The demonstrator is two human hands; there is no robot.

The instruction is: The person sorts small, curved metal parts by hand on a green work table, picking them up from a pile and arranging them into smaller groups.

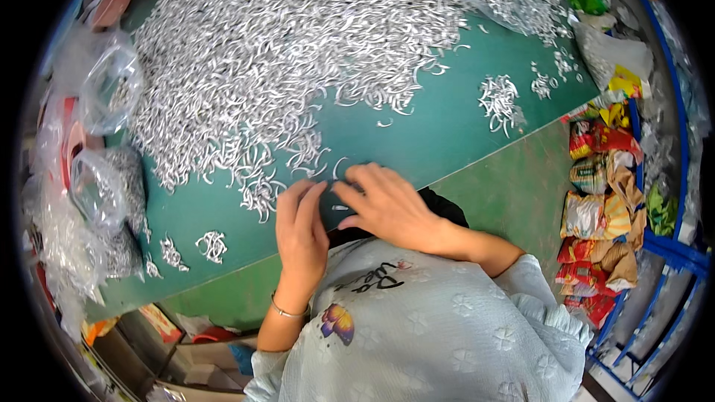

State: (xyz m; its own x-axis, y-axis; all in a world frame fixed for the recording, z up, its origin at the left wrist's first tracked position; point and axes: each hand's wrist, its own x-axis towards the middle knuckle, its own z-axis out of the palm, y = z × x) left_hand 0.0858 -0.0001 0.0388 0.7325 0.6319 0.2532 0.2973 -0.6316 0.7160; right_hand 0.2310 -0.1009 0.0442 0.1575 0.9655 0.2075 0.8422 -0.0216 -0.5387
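Note:
A wide heap of small curved silvery metal pieces covers much of the green tabletop. At its near edge, my left hand rests with fingers stretched forward and slightly apart, nothing visible in them. Beside it, my right hand reaches leftward, fingers bent and spread, its fingertips a little blurred. The two hands almost meet at the table's front edge. One loose curved piece lies just beyond the right fingertips. A small bright piece sits between the hands; its exact shape is unclear.
Small separate piles lie at front left and on the right. Clear plastic bags of pieces line the left side; another bag lies at the back right. Colourful packages stand by a blue rack.

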